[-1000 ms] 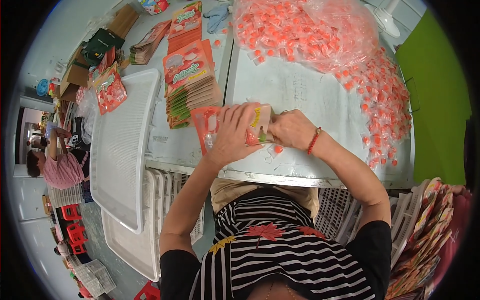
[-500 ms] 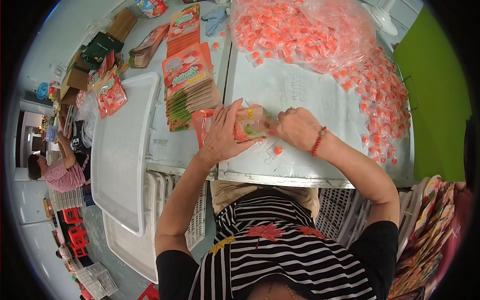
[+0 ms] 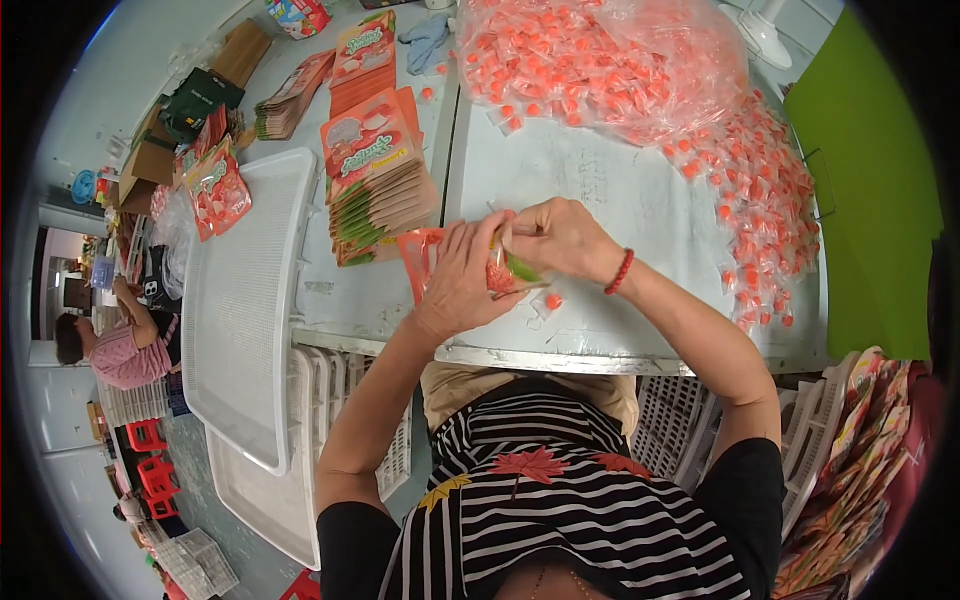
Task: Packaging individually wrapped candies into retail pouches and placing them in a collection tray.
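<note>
An orange printed pouch [image 3: 425, 262] lies at the centre of the frame on the pale surface [image 3: 620, 190], pinned under the left hand [image 3: 462, 285], whose fingers press flat across it. The right hand [image 3: 555, 238] meets it from the right, fingers pinched together on the pouch's open end. 1 small orange wrapped candy [image 3: 552, 300] sits just below the hands. A stack of flat pouches [image 3: 372, 180] lies to the upper left, beside a white tray [image 3: 240, 300]. A heap of wrapped candies [image 3: 600, 65] fills the top of the frame.

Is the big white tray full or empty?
Empty: the big white plastic tray left of the hands shows only its bare mesh floor.
</note>
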### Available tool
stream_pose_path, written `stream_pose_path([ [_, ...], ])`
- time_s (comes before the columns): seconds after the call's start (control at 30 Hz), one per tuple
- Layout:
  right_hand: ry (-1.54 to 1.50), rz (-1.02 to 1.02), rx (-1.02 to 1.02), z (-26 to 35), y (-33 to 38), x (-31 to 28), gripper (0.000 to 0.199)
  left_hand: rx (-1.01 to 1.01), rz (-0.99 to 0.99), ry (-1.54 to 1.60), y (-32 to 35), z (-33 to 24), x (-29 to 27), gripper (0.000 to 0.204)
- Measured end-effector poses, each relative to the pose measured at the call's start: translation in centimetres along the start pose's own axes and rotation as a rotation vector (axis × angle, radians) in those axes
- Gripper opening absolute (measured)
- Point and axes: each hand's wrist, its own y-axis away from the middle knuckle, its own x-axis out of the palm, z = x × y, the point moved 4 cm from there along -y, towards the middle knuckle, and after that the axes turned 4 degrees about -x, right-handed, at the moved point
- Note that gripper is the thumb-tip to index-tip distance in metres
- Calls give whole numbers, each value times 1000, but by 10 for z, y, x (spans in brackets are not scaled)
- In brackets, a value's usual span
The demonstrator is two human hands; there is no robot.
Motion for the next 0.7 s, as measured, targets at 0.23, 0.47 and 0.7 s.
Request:
stream_pose_path([
  [0.23,460,-12,-195,-2,2,18,24,-66,4,104,-7,1,5,101],
  [0.47,-429,-672,-122,0,6,-23,38,-233,-87,175,-13,16,-6,111],
  [0.7,-1216,-948,-77,4,-18,-17,40,-205,-165,291,-15,21,4,110],
])
